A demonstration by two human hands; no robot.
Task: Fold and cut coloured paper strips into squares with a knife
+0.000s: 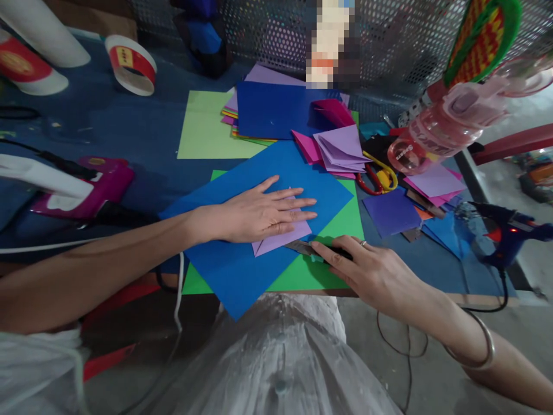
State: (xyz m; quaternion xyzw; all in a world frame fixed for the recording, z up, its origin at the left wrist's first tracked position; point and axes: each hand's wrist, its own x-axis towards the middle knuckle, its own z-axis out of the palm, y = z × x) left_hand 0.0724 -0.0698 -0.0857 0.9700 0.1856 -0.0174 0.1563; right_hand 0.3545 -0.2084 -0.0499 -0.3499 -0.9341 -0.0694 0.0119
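My left hand lies flat with fingers spread, pressing on a folded lilac paper. Under that paper is a large blue sheet, turned at an angle on top of a bright green sheet. My right hand is closed around the dark handle of a utility knife. Its blade lies at the lower right edge of the lilac paper; whether the blade is inside the fold I cannot tell. The fingers of my right hand partly hide the handle.
Behind the sheets lies a paper stack with folded lilac pieces. To the right are scissors, a pink bottle and a glue gun with a red light. A magenta power strip with cables sits at left.
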